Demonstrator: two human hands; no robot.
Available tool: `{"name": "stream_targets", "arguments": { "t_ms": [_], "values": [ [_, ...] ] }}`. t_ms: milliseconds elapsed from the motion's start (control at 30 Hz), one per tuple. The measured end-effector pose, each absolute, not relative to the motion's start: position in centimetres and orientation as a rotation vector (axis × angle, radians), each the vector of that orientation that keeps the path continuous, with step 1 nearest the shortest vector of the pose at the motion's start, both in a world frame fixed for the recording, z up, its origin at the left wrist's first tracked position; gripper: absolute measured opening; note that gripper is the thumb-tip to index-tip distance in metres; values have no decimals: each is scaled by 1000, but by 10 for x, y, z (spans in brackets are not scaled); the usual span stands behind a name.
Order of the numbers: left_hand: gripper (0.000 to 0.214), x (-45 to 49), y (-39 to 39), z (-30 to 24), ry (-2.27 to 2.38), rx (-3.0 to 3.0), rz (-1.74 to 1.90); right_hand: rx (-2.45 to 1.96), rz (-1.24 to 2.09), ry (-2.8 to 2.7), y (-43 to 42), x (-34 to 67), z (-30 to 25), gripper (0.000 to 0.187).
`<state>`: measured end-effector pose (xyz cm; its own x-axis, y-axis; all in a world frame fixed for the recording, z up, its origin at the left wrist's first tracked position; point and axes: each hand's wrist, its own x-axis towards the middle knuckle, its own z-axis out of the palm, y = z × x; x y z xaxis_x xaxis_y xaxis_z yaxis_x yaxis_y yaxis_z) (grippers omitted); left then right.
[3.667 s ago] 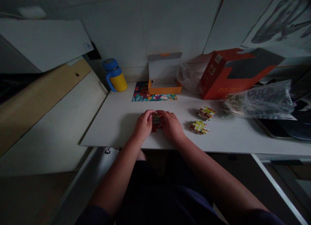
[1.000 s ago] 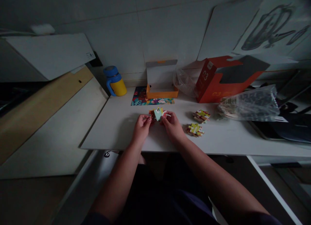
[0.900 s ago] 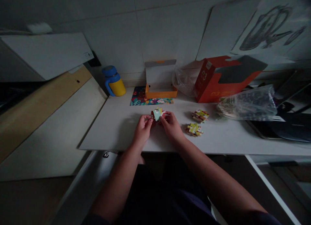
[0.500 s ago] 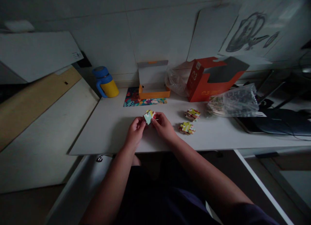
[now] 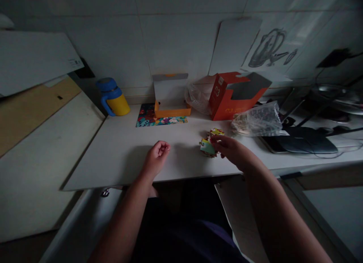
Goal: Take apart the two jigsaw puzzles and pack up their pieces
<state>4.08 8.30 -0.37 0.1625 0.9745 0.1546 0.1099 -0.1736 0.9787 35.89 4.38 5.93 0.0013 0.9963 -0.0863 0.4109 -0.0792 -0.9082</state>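
Note:
My right hand (image 5: 230, 149) pinches a jigsaw puzzle piece (image 5: 208, 147), pale green with some yellow and red, by its right edge. The piece is over the nearer stack of puzzle pieces (image 5: 210, 154), most of which it hides; whether it touches the stack I cannot tell. Just behind lies another stack of puzzle pieces (image 5: 217, 131), yellow-green on top and partly covered by my fingers. My left hand (image 5: 157, 154) is at the middle of the white table (image 5: 110, 153), its fingers curled together and nothing visible in them.
An open orange-edged box (image 5: 172, 113) stands on a floral sheet (image 5: 146, 121) at the back. Left of it is a blue and yellow jug (image 5: 117, 104). To the right are an orange carton (image 5: 224, 100), a clear plastic bag (image 5: 259, 119) and a dark flat device (image 5: 306, 140).
My right hand has moved right with the puzzle piece, from between both hands to the nearer stack. My left hand has let go of the piece. The view has shifted slightly right.

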Motion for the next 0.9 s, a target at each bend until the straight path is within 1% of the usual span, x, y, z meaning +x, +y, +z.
{"name": "stream_targets", "arguments": {
  "t_ms": [133, 333, 433, 533, 600, 700, 767, 867, 900],
  "values": [
    [23, 42, 84, -6, 1116, 1578, 1129, -1770, 929, -1562, 43, 369, 52, 40],
    [23, 47, 81, -2, 1158, 1671, 1076, -1872, 735, -1662, 46, 372, 38, 42],
    [25, 59, 79, 1, 1214, 1750, 998, -1914, 622, -1698, 45, 374, 32, 39],
    [32, 85, 80, 0, 1143, 1657, 950, -1957, 568, -1725, 44, 374, 29, 38],
    [43, 108, 82, -1, 1094, 1609, 871, -1996, 574, -1729, 43, 372, 30, 40],
    [51, 143, 89, 2, 1154, 1724, 836, -2017, 562, -1739, 41, 366, 33, 42],
    [45, 161, 95, 8, 1172, 1850, 802, -2006, 546, -1764, 40, 363, 36, 40],
    [25, 175, 101, 18, 1151, 2031, 692, -1981, 533, -1797, 38, 358, 39, 37],
    [22, 176, 102, 21, 1136, 2071, 658, -1968, 535, -1805, 37, 358, 40, 36]
  ]
}}
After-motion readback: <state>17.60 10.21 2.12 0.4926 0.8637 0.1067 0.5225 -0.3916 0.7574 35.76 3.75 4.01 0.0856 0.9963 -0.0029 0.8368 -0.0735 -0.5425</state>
